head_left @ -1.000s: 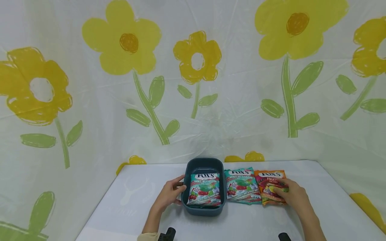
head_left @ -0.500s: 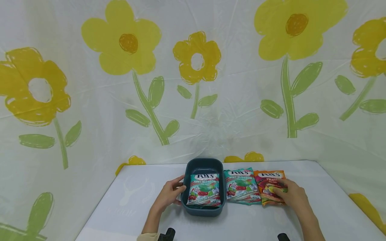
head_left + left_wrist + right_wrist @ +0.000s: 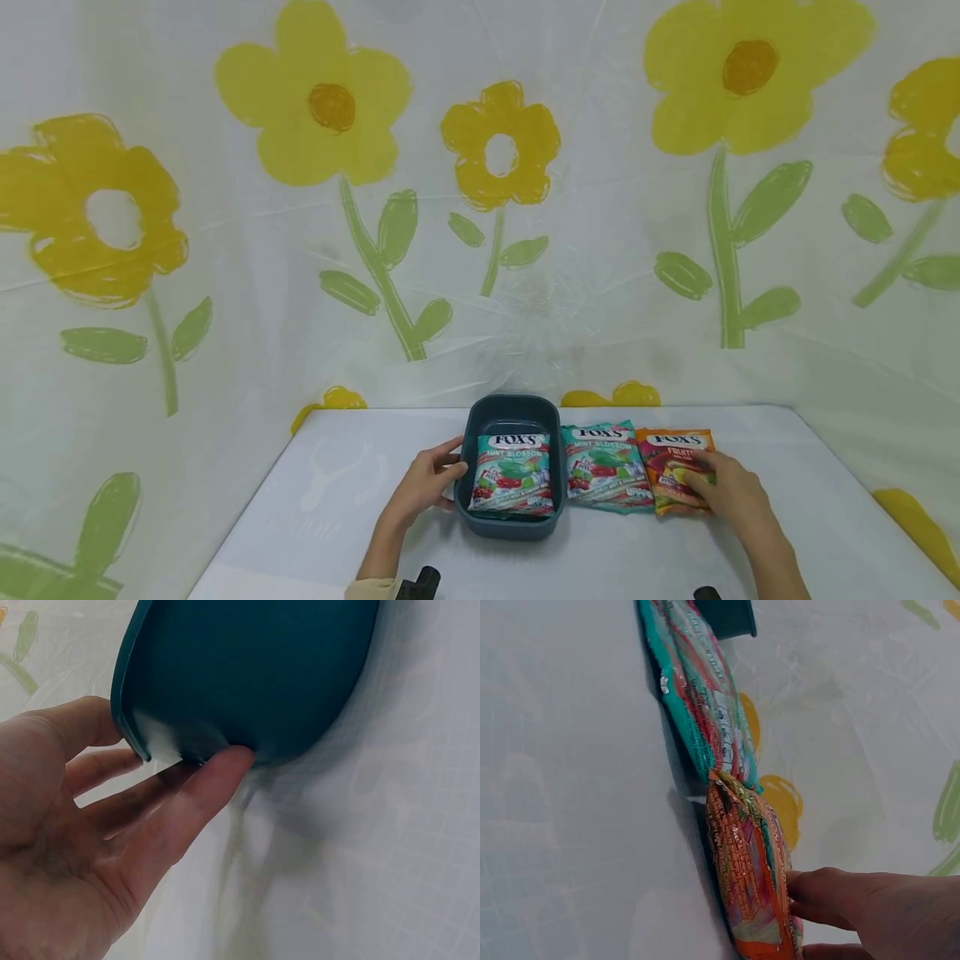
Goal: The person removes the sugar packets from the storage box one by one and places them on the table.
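A dark teal plastic bin stands on the table with a green Fox's Mint Blossom candy bag inside. My left hand grips the bin's left side. In the left wrist view, fingers of the left hand lie at the bin's rim and against its outer wall. A second mint candy bag lies right of the bin. Beside it is an orange Fox's Fruits candy bag, with my right hand resting on its right part. The right wrist view shows fingertips touching the orange bag from above.
The white table has its back edge just behind the bin. A curtain with yellow flowers hangs behind and around it. Dark camera parts show at the bottom of the head view.
The head view has shifted slightly. Both hands keep their places on the bin and the orange candy bag, and no bag has visibly moved.
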### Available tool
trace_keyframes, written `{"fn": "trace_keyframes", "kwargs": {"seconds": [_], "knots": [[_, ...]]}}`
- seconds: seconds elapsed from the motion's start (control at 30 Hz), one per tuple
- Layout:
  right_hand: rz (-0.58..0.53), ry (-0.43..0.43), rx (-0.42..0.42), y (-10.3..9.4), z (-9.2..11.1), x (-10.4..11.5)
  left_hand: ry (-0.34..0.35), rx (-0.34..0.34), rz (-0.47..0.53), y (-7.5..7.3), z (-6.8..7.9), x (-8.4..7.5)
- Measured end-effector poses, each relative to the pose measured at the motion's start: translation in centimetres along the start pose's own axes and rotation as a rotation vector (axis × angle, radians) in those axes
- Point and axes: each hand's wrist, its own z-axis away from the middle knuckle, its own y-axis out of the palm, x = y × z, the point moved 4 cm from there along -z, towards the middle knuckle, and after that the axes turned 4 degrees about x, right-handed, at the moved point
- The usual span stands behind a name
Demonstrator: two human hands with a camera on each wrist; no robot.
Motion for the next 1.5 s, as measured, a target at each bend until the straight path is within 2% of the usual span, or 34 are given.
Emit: {"fn": "trace_keyframes", "kwargs": {"seconds": [0.17, 0.37, 0.57, 0.7, 0.9, 1.13, 1.37, 1.5], "knots": [[0.029, -0.013, 0.047, -0.3, -0.1, 0.1, -0.002, -0.003, 0.001, 0.0, 0.0, -0.2], [0.065, -0.061, 0.167, -0.9, -0.3, 1.1, 0.000, -0.003, 0.005, 0.0, 0.0, -0.1], [0.066, -0.093, 0.291, -1.4, 0.4, 3.1, 0.004, 0.004, 0.018, 0.0, 0.1, 0.2], [0.085, -0.145, 0.336, -1.8, 0.7, 5.0, 0.016, 0.002, 0.018, 0.0, 0.2, 0.2], [0.085, -0.226, 0.332, -2.5, 1.3, 7.7, 0.022, 0.004, 0.031, 0.1, 0.4, -0.1], [0.115, -0.271, 0.308, -3.4, 2.0, 10.4, 0.026, 0.005, 0.039, 0.1, 0.5, -0.4], [0.103, -0.345, 0.300, -3.3, 2.4, 12.7, 0.036, 0.007, 0.052, 0.1, 0.4, -0.2], [0.114, -0.350, 0.311, -2.8, 2.4, 14.1, 0.036, 0.002, 0.052, 0.2, 0.4, -0.2]]}}
